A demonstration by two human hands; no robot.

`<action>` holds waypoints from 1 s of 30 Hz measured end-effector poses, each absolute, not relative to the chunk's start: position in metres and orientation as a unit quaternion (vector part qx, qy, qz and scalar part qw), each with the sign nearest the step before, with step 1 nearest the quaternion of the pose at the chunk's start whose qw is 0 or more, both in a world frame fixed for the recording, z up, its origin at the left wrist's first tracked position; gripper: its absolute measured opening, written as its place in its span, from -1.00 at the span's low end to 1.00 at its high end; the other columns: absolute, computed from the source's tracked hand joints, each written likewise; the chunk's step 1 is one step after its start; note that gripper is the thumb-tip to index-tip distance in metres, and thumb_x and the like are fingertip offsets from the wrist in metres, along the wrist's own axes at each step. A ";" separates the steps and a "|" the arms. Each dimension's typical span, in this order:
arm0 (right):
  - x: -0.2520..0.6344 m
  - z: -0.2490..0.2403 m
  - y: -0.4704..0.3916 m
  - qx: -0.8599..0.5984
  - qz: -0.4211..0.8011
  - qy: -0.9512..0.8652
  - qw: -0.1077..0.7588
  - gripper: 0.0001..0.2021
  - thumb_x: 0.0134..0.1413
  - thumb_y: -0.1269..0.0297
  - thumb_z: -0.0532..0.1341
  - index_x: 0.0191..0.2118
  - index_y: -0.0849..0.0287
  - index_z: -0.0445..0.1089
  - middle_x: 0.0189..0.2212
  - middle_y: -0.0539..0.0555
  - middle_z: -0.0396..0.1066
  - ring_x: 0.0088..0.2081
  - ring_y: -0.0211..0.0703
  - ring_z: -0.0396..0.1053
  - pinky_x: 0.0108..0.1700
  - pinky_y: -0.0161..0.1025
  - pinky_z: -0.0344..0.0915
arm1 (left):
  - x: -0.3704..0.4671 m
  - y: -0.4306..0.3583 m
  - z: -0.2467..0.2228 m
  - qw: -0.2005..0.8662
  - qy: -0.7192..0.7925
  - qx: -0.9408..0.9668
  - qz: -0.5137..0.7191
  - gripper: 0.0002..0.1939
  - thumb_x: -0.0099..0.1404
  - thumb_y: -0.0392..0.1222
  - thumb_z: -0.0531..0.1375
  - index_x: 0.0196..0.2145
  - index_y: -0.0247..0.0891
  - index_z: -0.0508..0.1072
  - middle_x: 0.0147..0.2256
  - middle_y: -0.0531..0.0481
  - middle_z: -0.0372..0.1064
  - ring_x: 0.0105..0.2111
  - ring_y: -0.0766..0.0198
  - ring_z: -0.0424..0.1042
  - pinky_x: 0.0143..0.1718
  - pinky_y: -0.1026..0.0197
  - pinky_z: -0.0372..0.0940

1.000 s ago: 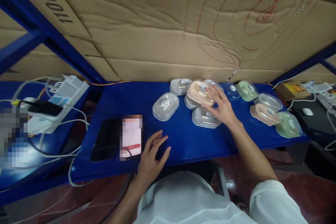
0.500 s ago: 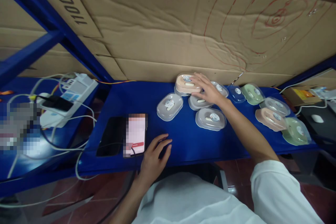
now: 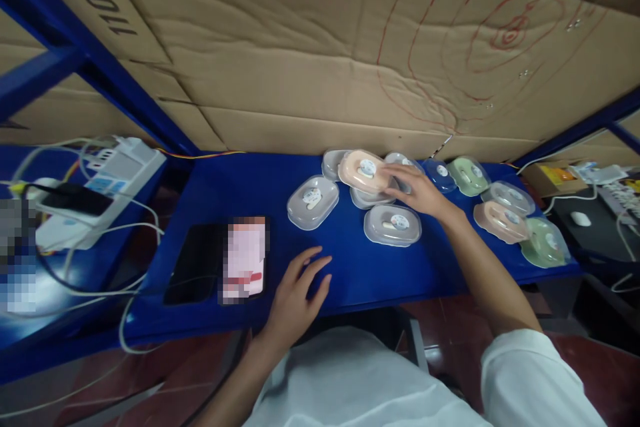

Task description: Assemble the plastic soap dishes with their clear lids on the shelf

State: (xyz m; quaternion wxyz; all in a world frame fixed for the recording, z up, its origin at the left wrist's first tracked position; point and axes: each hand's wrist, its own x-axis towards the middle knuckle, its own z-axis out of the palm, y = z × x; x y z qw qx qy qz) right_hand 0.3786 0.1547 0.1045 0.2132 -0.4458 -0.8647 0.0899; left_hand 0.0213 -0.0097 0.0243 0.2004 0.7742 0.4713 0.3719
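Observation:
My right hand (image 3: 413, 188) grips a peach oval soap box (image 3: 364, 172) with a clear lid by its right end. The box is raised and tilted over the grey boxes, partly covering a grey soap box (image 3: 334, 165) behind it and another grey soap box (image 3: 367, 199) under it. A third grey soap box (image 3: 313, 203) lies to the left, and a grey soap box (image 3: 393, 225) sits in front. My left hand (image 3: 297, 293) hovers near the front edge of the blue table (image 3: 345, 267), fingers apart and holding nothing, right of a lit phone (image 3: 244, 257).
To the right lie a blue box (image 3: 440, 175), a green box (image 3: 469, 175), another peach box (image 3: 500, 220) and a second green box (image 3: 545, 242). A dark phone-like slab (image 3: 195, 263) is at left. Cables and a power strip (image 3: 110, 180) lie beyond. Cardboard (image 3: 280, 80) walls the back.
My right hand has closed on the peach box and lifted and turned it, moving it off the grey box behind, which now shows. The left hand stays near its place; the view has shifted slightly.

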 end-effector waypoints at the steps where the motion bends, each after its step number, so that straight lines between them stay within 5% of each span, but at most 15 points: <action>1: 0.376 0.102 0.157 -0.443 0.091 -0.867 0.211 -0.46 0.39 -0.03 0.27 0.39 -0.05 0.34 0.41 0.15 0.32 0.42 0.18 0.28 0.44 0.26 0.22 | 0.029 -0.006 0.029 0.206 0.465 0.782 0.361 -0.64 0.54 -0.19 0.20 0.24 -0.02 0.44 0.27 -0.14 0.39 0.24 0.03 0.48 0.26 -0.09 0.46; 7: 0.361 0.087 0.179 -0.453 0.089 -0.863 0.205 -0.32 0.38 -0.05 0.28 0.49 -0.01 0.17 0.55 0.24 0.00 0.52 0.22 0.09 0.48 0.25 0.17 | 0.056 0.011 0.048 0.181 0.431 0.822 0.325 -0.63 0.55 -0.15 0.18 0.26 -0.02 0.44 0.35 -0.18 0.31 0.30 -0.04 0.42 0.29 -0.16 0.42; 16: 0.338 0.097 0.200 -0.501 0.023 -0.834 0.229 -0.42 0.41 0.01 0.21 0.43 0.09 0.28 0.41 0.27 0.27 0.37 0.31 0.32 0.34 0.26 0.36 | 0.048 0.012 0.047 0.168 0.448 0.816 0.323 -0.66 0.54 -0.16 0.19 0.22 -0.05 0.48 0.33 -0.18 0.33 0.28 -0.05 0.43 0.28 -0.18 0.41; 22: 0.389 0.105 0.172 -0.426 0.086 -0.889 0.144 -0.67 0.43 0.32 0.09 0.08 0.04 0.58 -0.04 0.13 0.63 0.03 0.08 0.56 0.15 0.07 0.45 | 0.050 0.008 0.042 0.185 0.429 0.824 0.319 -0.68 0.53 -0.18 0.20 0.19 -0.04 0.52 0.31 -0.14 0.38 0.27 -0.03 0.44 0.28 -0.15 0.42; 30: 0.406 0.075 0.171 -0.428 0.061 -0.898 0.079 -0.66 0.23 0.27 0.38 0.12 0.00 0.59 0.14 0.14 0.59 0.19 0.21 0.49 0.23 0.24 0.34 | 0.066 0.011 0.041 0.191 0.402 0.842 0.306 -0.72 0.54 -0.19 0.20 0.14 -0.06 0.55 0.27 -0.13 0.43 0.21 -0.03 0.49 0.21 -0.13 0.47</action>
